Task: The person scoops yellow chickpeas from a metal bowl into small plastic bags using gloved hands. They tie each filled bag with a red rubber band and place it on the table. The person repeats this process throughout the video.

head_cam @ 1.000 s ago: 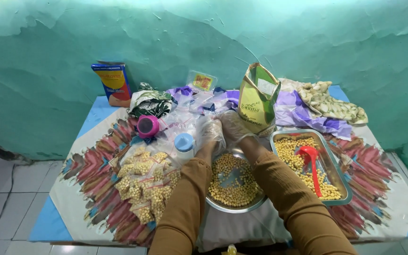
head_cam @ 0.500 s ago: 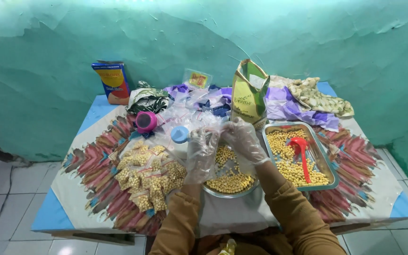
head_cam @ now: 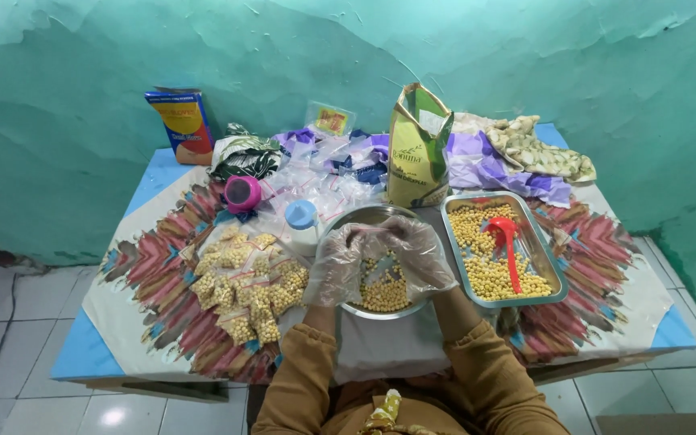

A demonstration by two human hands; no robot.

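Teal plaster wall, cracked and uneven, behind a small worktop [head_cam: 638, 310] covered by a patterned cloth with red, pink and blue zigzags; pale floor tiles around it.

Person in mustard-brown sleeves, both hands in clear plastic gloves. Left hand [head_cam: 338, 264] and right hand [head_cam: 417, 256] are close together over a round steel bowl [head_cam: 368, 216] of yellow chickpea-like grains, fingers curled in and pinching a small clear plastic pouch [head_cam: 380, 270] between them; the pouch hangs above the grains in the bowl, partly hidden by the gloves. Fill level of the pouch: cannot tell.

Just left of the bowl: a heap of small filled clear packets of the same yellow grains [head_cam: 247, 282], lying on the cloth. Just right of the bowl: a rectangular steel tray [head_cam: 553, 266] full of yellow grains with a red plastic scoop [head_cam: 505, 242] lying in it.

Behind the bowl: a white bottle with a light-blue cap [head_cam: 302, 224], a round pink container [head_cam: 242, 193], a loose pile of empty clear bags [head_cam: 324, 173], an upright green-and-yellow paper sack [head_cam: 416, 153], open at the top. Further back: purple cloth [head_cam: 485, 169], floral cloth [head_cam: 545, 153], a leaf-print bag [head_cam: 243, 153], a blue-and-orange box [head_cam: 185, 125] leaning on the wall.
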